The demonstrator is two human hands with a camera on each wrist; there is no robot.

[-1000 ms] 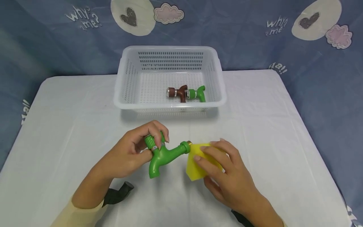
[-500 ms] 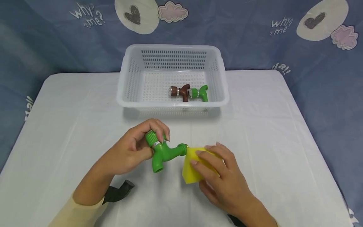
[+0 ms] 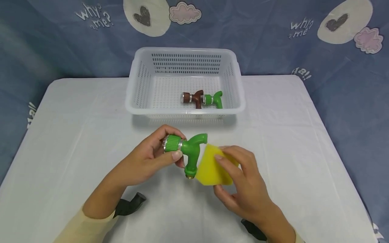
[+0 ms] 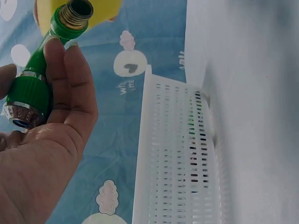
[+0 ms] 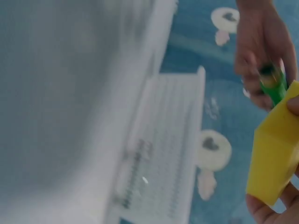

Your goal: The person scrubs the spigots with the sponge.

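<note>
My left hand [image 3: 152, 160] grips a green faucet [image 3: 192, 150] by its ridged knob, thumb along the near side. The spout points away to the right, and the threaded brass inlet points toward me. In the left wrist view the open threaded end [image 4: 76, 15] faces the camera. My right hand [image 3: 249, 179] holds a yellow sponge [image 3: 212, 167] between thumb and fingers. The sponge's left edge is right beside the faucet body; whether they touch I cannot tell. In the right wrist view the sponge [image 5: 275, 149] looks bent, and the faucet [image 5: 274, 86] is blurred behind it.
A white perforated basket [image 3: 185, 111] stands at the back of the white-covered table [image 3: 76, 141]. Inside lie a brown faucet [image 3: 196, 98] and another green faucet [image 3: 214, 99]. A blue patterned cloth [image 3: 258, 37] hangs behind. Black straps [image 3: 130, 205] hang at both wrists.
My left hand has turned the faucet so its inlet swings from pointing right to pointing toward me and its spout now points away. My right hand has raised and tilted the sponge.
</note>
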